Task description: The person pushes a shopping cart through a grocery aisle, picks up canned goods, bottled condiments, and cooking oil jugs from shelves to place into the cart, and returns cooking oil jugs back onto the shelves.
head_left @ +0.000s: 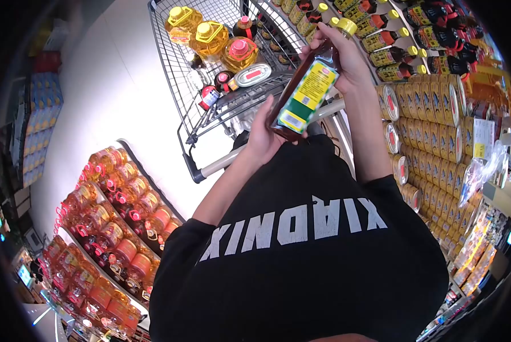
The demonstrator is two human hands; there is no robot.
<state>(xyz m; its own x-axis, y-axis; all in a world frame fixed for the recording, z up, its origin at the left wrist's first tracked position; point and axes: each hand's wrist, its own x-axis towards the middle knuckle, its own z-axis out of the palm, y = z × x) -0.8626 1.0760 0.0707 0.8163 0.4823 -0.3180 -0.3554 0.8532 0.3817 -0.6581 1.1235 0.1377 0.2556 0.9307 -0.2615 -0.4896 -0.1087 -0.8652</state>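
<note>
A square bottle of dark liquid [307, 94] with a yellow cap lies slanted between my two hands, its yellow and green label facing me. My right hand [344, 60] is wrapped round its upper part, just below the cap. At the base, my left hand [264, 134] supports the lower end, thumb along the side and fingers partly hidden underneath. Beyond the bottle stands a shopping cart [173, 65]. In it are big oil jugs, two with yellow caps [210, 39] and one with a red cap [239, 52], dark bottles [244, 27] and an oval tin [252, 74].
Close to my body runs the cart's handle [218, 164]. To the right are stacked oval tins [426, 105] and rows of yellow-capped dark bottles [381, 40]. At lower left, a tiered display [110, 228] holds oil bottles. A pale floor [116, 80] stretches left of the cart.
</note>
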